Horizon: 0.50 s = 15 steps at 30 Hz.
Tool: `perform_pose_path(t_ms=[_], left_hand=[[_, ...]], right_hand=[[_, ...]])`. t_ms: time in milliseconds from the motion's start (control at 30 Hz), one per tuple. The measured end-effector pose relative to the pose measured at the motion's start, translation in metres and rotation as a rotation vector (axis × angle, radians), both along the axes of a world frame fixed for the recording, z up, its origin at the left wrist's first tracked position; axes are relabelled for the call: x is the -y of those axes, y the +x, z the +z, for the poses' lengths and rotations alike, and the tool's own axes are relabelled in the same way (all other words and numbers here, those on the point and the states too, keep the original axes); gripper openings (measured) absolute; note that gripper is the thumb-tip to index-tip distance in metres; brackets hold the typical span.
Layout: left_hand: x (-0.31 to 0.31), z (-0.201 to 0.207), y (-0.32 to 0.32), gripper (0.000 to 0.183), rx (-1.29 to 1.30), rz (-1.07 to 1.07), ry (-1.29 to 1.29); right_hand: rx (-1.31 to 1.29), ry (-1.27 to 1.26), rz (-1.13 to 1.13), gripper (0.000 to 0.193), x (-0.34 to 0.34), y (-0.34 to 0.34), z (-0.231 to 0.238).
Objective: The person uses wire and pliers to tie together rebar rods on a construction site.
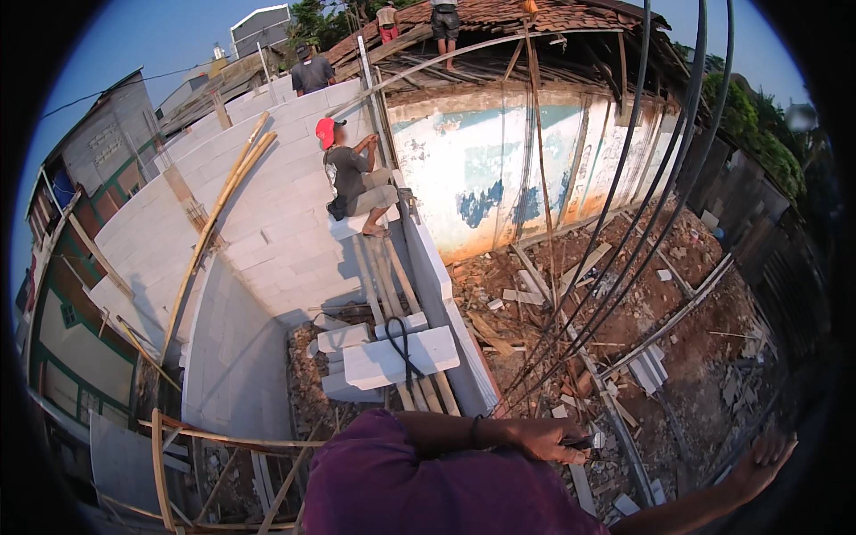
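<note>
My left arm, with a dark band at the wrist, reaches across the purple cloth (446,486) over my body. At its end my left hand (546,439) is closed on a small dark tool (584,441), whose exact kind I cannot make out. Far out at the lower right is my right hand (760,464), its fingers loosely bent and nothing visible in them. Several dark steel rods (615,259) rise between the hands and the upper right. Below and ahead, pale blocks (401,357) with a black looped cord (397,343) rest on wooden poles.
A person in a red cap (357,174) sits on the pale block wall (285,223); others are beyond, near the tiled roof (499,22). Rubble and planks cover the ground (660,339) well below me. Bamboo poles (218,214) lean left, above a wooden frame (241,439).
</note>
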<state>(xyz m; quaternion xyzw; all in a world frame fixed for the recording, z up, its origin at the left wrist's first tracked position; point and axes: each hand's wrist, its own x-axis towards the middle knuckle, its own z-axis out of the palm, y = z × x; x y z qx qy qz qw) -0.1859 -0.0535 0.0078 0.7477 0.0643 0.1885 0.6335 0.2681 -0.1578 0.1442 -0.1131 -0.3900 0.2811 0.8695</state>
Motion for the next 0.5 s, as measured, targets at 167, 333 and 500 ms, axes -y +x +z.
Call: perform_pose_path(t_ms=[167, 333, 500], left_hand=[[0.005, 0.009, -0.013, 0.03, 0.058, -0.064, -0.138], [-0.001, 0.025, -0.025, 0.031, -0.123, 0.0, 0.109], [-0.005, 0.01, -0.031, 0.031, -0.015, -0.061, -0.141]], right_hand=[[-0.054, -0.023, -0.083, 0.024, 0.002, -0.016, -0.001], [-0.063, -0.029, -0.168, 0.027, 0.01, -0.009, -0.008], [0.013, 0.038, -0.077, 0.026, 0.013, -0.003, -0.014]])
